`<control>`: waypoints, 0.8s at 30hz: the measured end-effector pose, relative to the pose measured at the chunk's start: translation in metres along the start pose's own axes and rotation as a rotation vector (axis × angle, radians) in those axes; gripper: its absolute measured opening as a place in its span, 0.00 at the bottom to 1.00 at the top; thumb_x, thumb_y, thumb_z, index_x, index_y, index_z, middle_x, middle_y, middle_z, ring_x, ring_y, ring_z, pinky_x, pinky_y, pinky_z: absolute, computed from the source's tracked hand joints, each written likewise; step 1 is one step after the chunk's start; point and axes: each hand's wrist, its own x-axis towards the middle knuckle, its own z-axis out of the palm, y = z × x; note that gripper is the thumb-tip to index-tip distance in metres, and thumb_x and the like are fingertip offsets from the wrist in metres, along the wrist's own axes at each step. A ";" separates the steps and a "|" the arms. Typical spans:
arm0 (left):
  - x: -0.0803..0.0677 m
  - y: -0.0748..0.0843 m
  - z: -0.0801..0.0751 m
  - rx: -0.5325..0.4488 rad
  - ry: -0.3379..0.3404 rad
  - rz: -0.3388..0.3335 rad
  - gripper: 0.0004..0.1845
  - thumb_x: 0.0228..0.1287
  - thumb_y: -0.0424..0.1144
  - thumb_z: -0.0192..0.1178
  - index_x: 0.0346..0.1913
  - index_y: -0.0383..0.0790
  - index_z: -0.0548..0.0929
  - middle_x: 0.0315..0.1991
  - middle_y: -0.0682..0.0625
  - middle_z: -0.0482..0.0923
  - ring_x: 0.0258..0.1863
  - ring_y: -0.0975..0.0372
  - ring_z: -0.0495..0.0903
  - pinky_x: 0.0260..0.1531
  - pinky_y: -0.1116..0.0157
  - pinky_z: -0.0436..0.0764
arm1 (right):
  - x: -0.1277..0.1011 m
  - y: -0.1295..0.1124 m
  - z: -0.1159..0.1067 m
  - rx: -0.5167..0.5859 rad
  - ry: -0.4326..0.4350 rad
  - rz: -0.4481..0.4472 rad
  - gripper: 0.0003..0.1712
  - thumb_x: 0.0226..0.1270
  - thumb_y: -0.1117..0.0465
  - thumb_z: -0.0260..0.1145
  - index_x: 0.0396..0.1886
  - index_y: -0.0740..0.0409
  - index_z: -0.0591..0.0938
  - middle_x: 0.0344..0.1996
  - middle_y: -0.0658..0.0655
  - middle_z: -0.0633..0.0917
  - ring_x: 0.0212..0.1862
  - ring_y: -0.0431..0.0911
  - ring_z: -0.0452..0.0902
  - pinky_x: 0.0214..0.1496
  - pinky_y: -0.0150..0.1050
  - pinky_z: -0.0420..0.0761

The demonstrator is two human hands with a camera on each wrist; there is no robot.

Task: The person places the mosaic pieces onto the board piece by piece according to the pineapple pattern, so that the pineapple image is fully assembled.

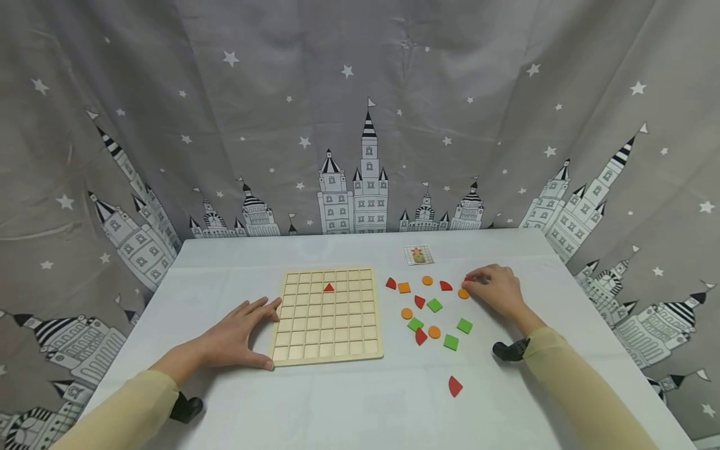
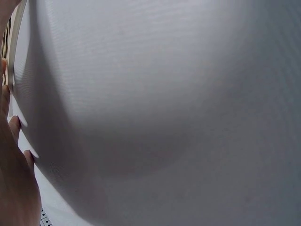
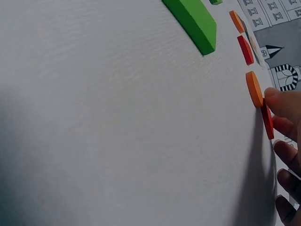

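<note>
A pale wooden grid board [image 1: 326, 360] lies flat, with one red triangle [image 1: 329, 288] in a cell of its upper part. At the board's left edge rests my left hand [image 1: 239, 334], fingers spread along the side and thumb by the near left corner. My right hand [image 1: 497, 289] is at the far right of the loose pieces, where thumb and forefinger pinch a red piece [image 3: 267, 120]. Its shape is mostly hidden by the fingers. Right beside it lies an orange circle [image 1: 463, 294], overlapping it in the right wrist view.
Between board and right hand are scattered red quarter-circles [image 1: 420, 336], green squares [image 1: 451, 342], orange circles [image 1: 434, 332] and an orange square [image 1: 404, 287]. One red quarter-circle [image 1: 455, 386] lies nearer the front. A small picture card [image 1: 419, 254] lies at the back, before a grey castle-print curtain [image 1: 349, 125].
</note>
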 end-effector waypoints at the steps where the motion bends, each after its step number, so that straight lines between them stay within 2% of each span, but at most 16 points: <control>1: 0.000 0.000 0.000 0.001 -0.001 0.001 0.51 0.35 0.82 0.68 0.60 0.54 0.74 0.80 0.48 0.56 0.78 0.42 0.52 0.77 0.39 0.47 | 0.001 0.000 0.001 -0.010 0.001 0.007 0.24 0.67 0.44 0.71 0.51 0.56 0.88 0.54 0.65 0.81 0.60 0.63 0.66 0.63 0.66 0.64; 8: 0.002 0.001 -0.001 -0.007 0.001 0.014 0.51 0.35 0.81 0.69 0.60 0.52 0.73 0.80 0.47 0.56 0.78 0.42 0.52 0.77 0.39 0.46 | 0.004 -0.002 0.000 -0.034 0.003 -0.006 0.20 0.68 0.48 0.69 0.52 0.56 0.87 0.57 0.67 0.79 0.61 0.64 0.64 0.61 0.65 0.64; 16: 0.002 0.000 0.000 -0.011 -0.004 0.023 0.51 0.36 0.80 0.69 0.60 0.51 0.73 0.81 0.46 0.55 0.78 0.41 0.51 0.76 0.38 0.46 | -0.001 0.007 -0.003 -0.012 -0.042 -0.028 0.19 0.69 0.55 0.65 0.57 0.53 0.87 0.61 0.67 0.76 0.63 0.65 0.61 0.64 0.67 0.60; 20: 0.001 0.000 0.001 -0.011 -0.001 0.030 0.51 0.36 0.80 0.70 0.60 0.51 0.74 0.80 0.45 0.56 0.78 0.41 0.52 0.76 0.38 0.46 | -0.005 0.012 -0.006 -0.004 -0.054 -0.019 0.21 0.69 0.54 0.67 0.60 0.53 0.85 0.63 0.67 0.75 0.65 0.66 0.60 0.65 0.68 0.59; 24: 0.001 0.001 0.001 -0.012 0.001 0.031 0.50 0.36 0.80 0.69 0.59 0.51 0.74 0.80 0.45 0.56 0.78 0.41 0.52 0.76 0.38 0.46 | -0.008 0.015 -0.007 0.003 -0.034 0.001 0.25 0.68 0.50 0.69 0.60 0.57 0.83 0.63 0.68 0.75 0.67 0.67 0.59 0.65 0.68 0.58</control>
